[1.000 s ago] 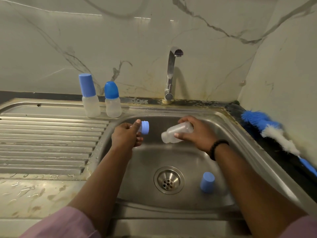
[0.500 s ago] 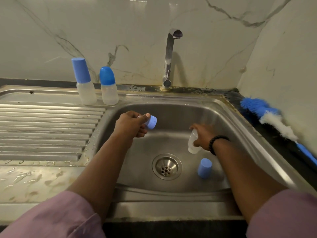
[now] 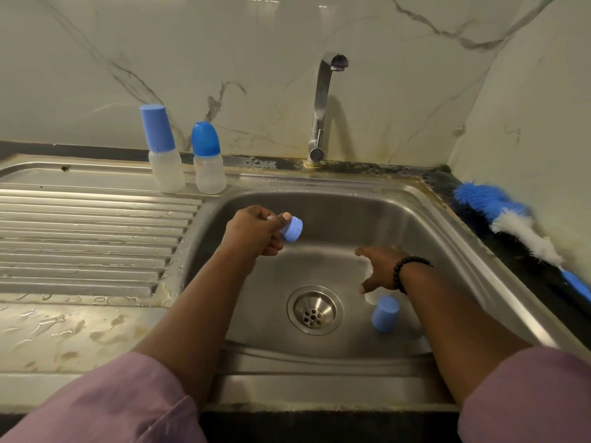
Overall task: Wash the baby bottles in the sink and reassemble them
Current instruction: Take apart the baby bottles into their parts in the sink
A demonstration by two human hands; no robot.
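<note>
My left hand (image 3: 256, 233) pinches a small blue screw collar (image 3: 291, 230) above the left part of the steel sink (image 3: 447, 238). Low in the basin, my right hand (image 3: 382, 270) curls around a clear bottle body (image 3: 371, 294), which is mostly hidden behind the hand and stands near the sink floor. A blue cap (image 3: 385, 313) stands on the sink floor just in front of that bottle, to the right of the drain (image 3: 315, 310). Two assembled bottles stand on the rim: a tall one (image 3: 163, 151) and a shorter one (image 3: 207, 158).
The tap (image 3: 323, 107) rises behind the sink with no water running. A ribbed, wet draining board (image 3: 89, 238) lies to the left. A blue and white bottle brush (image 3: 511, 225) lies on the dark counter at the right, beside the marble wall.
My right hand has carried the clear bottle from mid-air under the tap down to the sink floor beside the blue cap. My left hand keeps the collar and has shifted slightly right.
</note>
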